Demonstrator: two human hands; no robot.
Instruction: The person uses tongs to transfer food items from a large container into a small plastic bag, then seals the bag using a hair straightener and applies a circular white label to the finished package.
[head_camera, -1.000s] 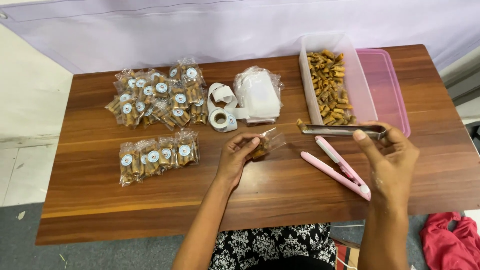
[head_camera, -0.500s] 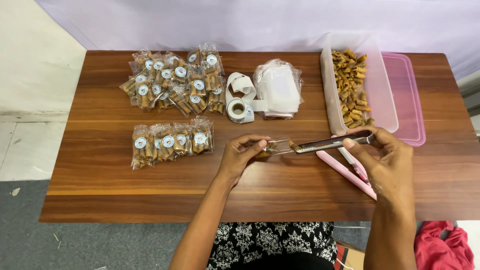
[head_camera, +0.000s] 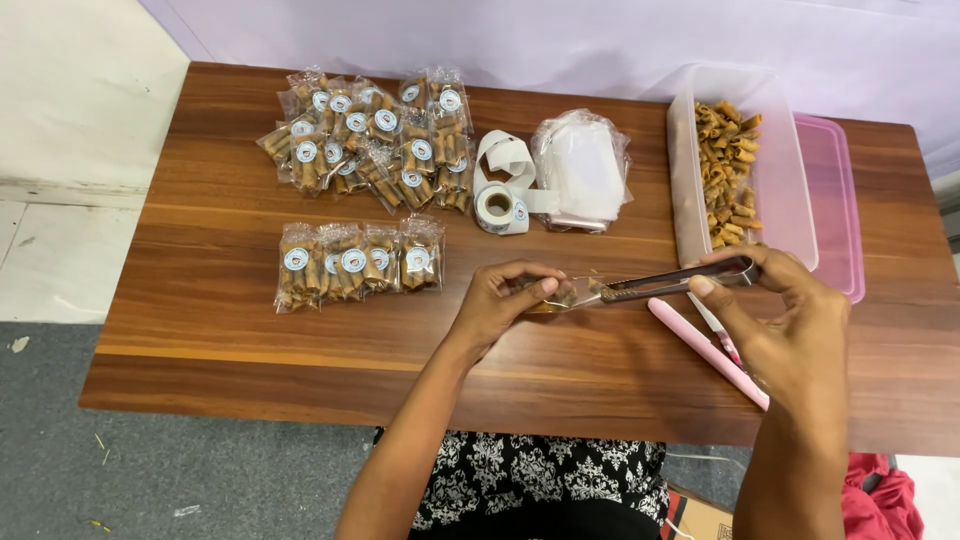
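over a wooden table (head_camera: 250, 300), hands pinch clear pouch (head_camera: 566, 294) and tongs (head_camera: 680, 281).

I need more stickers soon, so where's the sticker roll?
In the head view the sticker roll sits mid-table, just left of the stack of clear bags and right of the packed snack pile.

filled snack packets (head_camera: 365, 135), sticker roll (head_camera: 497, 205), pink sealer (head_camera: 706, 350), wooden table (head_camera: 220, 310)

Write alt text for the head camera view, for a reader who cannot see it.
A person's left hand holds a small clear bag over a wooden table while the right hand pushes metal tongs into it. A tub of rolled snacks, filled packets and a sticker roll lie behind.
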